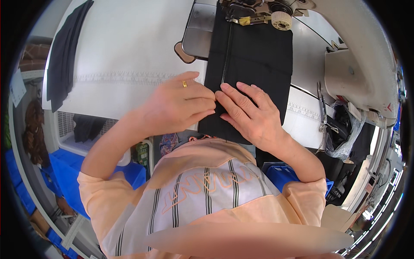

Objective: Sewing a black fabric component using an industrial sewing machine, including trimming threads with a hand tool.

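Note:
A black fabric piece [263, 56] with a metal-toothed zipper [227, 54] lies under the sewing machine's presser foot [233, 20] and reaches down to the table's near edge. My left hand [179, 103], wearing a gold ring, is at the fabric's left side. Its fingers are bent, with the tips closed at the cloth beside the zipper; the thumb is hidden. Across the fabric, my right hand [252, 116] rests palm down with fingers stretched out and slightly apart. Its fingertips touch the zipper's near end and almost meet my left fingertips.
The sewing machine [362, 52] arches over the right side. Stacked black cloth strips [67, 56] lie at the table's far left. Scissors [321, 105] and a clear plastic bag [345, 134] sit at right. Blue bins [69, 172] and a white basket [69, 129] stand below the table.

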`<act>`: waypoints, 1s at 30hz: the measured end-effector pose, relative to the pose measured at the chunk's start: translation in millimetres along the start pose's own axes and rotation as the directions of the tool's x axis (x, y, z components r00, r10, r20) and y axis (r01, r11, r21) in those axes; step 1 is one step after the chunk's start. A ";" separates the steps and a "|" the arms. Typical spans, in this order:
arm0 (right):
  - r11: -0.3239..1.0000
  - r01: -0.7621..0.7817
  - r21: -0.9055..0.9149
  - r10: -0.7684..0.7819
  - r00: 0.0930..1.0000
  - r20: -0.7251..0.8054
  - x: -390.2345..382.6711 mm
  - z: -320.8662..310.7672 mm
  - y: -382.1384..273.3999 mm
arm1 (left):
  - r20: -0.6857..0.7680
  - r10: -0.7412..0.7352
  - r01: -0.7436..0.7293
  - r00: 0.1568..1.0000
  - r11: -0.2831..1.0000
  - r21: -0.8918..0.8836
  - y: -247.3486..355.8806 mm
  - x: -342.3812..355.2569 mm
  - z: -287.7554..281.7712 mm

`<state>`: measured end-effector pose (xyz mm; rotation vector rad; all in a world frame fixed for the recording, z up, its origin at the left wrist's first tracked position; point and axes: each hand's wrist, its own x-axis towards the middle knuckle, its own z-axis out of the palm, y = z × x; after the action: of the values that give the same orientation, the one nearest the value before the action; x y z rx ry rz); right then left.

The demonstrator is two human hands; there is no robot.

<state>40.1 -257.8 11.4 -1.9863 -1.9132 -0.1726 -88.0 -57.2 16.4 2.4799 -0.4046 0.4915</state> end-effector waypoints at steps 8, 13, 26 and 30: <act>0.995 0.097 0.037 -0.097 0.995 0.006 -0.7 -1.3 -0.8 | -0.181 -0.082 0.124 0.980 0.964 0.235 -49.1 40.9 4.8; 0.991 0.093 0.092 -0.099 0.993 0.062 0.7 -6.8 1.3 | -0.176 -0.097 0.130 0.980 0.974 0.185 -52.3 47.3 10.5; 0.995 0.067 0.068 -0.071 0.996 0.059 -0.4 -7.7 0.5 | -0.165 -0.146 0.168 0.976 0.977 0.130 -70.8 67.9 11.4; 0.995 0.074 0.064 -0.076 0.997 0.026 -0.3 -6.8 1.2 | -0.117 0.047 -0.019 0.992 0.974 0.227 -87.3 79.3 11.5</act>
<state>42.4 -260.4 17.3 -1.8872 -1.9880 -0.1032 18.9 -8.9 -0.1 2.6458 -0.3579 0.7355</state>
